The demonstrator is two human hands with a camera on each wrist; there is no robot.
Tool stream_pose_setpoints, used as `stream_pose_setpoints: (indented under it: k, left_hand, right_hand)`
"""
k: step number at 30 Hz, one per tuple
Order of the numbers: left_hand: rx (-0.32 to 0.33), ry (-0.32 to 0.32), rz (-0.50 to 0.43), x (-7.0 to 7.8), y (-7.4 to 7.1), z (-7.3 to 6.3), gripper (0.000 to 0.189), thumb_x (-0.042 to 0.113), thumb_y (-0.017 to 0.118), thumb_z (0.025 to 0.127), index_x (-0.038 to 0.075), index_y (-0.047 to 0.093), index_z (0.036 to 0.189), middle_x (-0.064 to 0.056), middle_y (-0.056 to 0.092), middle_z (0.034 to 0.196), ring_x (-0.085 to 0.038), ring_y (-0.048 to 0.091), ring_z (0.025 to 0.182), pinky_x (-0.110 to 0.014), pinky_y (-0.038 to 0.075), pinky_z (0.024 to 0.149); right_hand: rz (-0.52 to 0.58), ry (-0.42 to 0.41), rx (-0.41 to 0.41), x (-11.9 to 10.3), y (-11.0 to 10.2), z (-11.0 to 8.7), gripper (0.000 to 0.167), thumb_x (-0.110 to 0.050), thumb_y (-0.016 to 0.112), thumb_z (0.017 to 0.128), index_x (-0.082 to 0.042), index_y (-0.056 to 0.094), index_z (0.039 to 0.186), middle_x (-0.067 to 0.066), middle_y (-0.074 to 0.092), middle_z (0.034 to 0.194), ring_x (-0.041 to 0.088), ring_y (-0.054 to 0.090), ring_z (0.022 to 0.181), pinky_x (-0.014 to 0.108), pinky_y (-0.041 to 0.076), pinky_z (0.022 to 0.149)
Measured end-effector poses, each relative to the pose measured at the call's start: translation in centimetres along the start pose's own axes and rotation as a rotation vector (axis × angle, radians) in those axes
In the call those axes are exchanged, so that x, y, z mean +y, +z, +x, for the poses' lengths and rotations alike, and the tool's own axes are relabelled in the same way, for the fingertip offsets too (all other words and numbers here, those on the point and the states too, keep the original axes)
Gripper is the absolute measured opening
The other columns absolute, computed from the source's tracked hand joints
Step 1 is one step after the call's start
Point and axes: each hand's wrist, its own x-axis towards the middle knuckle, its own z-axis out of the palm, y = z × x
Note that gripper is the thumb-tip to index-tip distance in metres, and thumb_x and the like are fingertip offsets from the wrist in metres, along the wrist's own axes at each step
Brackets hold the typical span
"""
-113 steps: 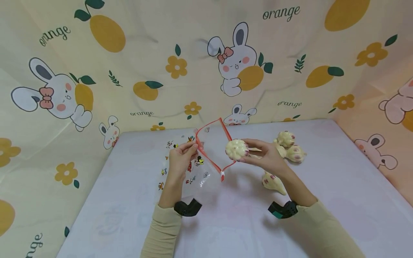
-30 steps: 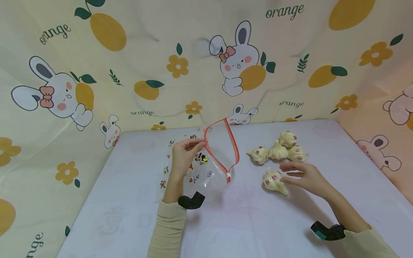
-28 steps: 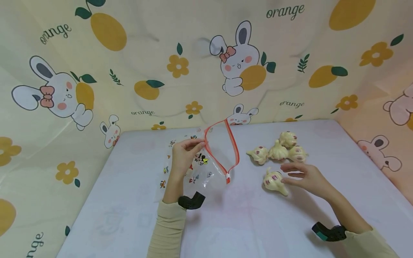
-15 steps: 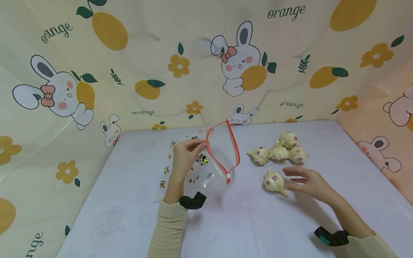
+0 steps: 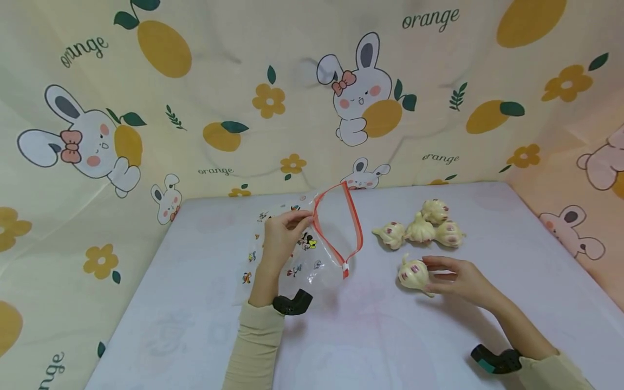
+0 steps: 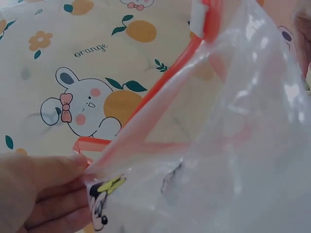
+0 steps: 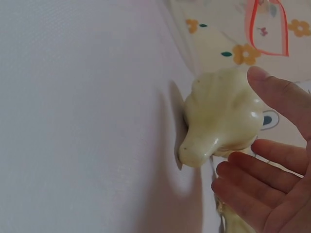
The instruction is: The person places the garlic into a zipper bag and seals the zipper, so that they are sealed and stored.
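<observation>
My left hand (image 5: 283,235) pinches the red zip edge of a clear plastic zip bag (image 5: 304,268) printed with small cartoon figures. The bag's mouth gapes to the right, its white slider (image 6: 198,19) near one corner. On the table, my right hand (image 5: 460,279) reaches round the right side of a cream garlic bulb (image 5: 412,274) with purplish patches. In the right wrist view, the thumb lies along one side of this bulb (image 7: 221,114) and the index fingertip is close to the other. The other fingers are spread and fairly straight.
Several more garlic bulbs lie grouped behind the right hand, among them a left one (image 5: 391,234), a middle one (image 5: 420,229) and a back one (image 5: 435,210). A white-covered table (image 5: 195,303) meets a printed cloth backdrop (image 5: 195,97).
Earlier the right hand held a garlic bulb at the bag's mouth. Since then it has moved right without that bulb and closed in on the front bulb. The left hand keeps its hold.
</observation>
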Motion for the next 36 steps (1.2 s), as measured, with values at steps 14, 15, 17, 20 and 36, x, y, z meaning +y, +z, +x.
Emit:
stream_pose_setpoints:
  k: [14,15,17,20,36]
  left_hand:
    - [0.009,0.018,-0.015,-0.4,0.1,0.1,0.018,0.013,0.071,0.086,0.001,0.074,0.100,-0.017,0.075,0.095,-0.028,0.072,0.081,-0.015,0.057,0.072]
    - [0.009,0.020,-0.019,-0.4,0.1,0.1,0.018,0.013,0.070,0.086,0.000,0.074,0.099,-0.018,0.075,0.094,-0.029,0.072,0.081,-0.015,0.057,0.072]
    - [0.008,0.025,-0.028,-0.4,0.1,0.1,0.018,0.012,0.070,0.087,0.000,0.073,0.099,-0.019,0.075,0.094,-0.032,0.072,0.082,-0.016,0.058,0.072]
    - [0.002,0.031,-0.037,-0.4,0.1,0.1,0.018,0.011,0.070,0.087,-0.001,0.073,0.099,-0.020,0.075,0.094,-0.034,0.072,0.082,-0.017,0.058,0.072]
    - [-0.026,-0.003,-0.048,-0.4,0.1,0.1,0.018,0.012,0.070,0.087,0.000,0.074,0.100,-0.018,0.075,0.096,-0.033,0.072,0.083,-0.020,0.059,0.073]
  right_hand:
    - [0.053,0.036,-0.001,0.4,0.7,0.5,0.060,-0.007,0.081,0.074,0.011,0.055,0.125,-0.038,0.051,0.108,-0.019,0.053,0.097,0.014,0.056,0.079]
    - [0.055,0.038,0.000,0.4,0.7,0.5,0.060,-0.007,0.081,0.074,0.011,0.055,0.125,-0.039,0.051,0.108,-0.019,0.053,0.096,0.014,0.056,0.079]
    - [0.049,0.044,0.007,0.4,0.8,0.6,0.059,-0.007,0.081,0.074,0.010,0.055,0.124,-0.035,0.054,0.108,-0.019,0.053,0.096,0.015,0.056,0.079]
    - [0.031,0.050,0.018,0.4,0.9,0.7,0.060,-0.007,0.082,0.072,0.010,0.056,0.124,-0.008,0.067,0.114,-0.019,0.053,0.095,0.015,0.056,0.078]
    - [-0.010,0.060,0.067,1.0,1.6,1.2,0.060,-0.010,0.085,0.069,0.008,0.059,0.120,0.020,0.068,0.114,-0.020,0.054,0.091,0.013,0.055,0.076]
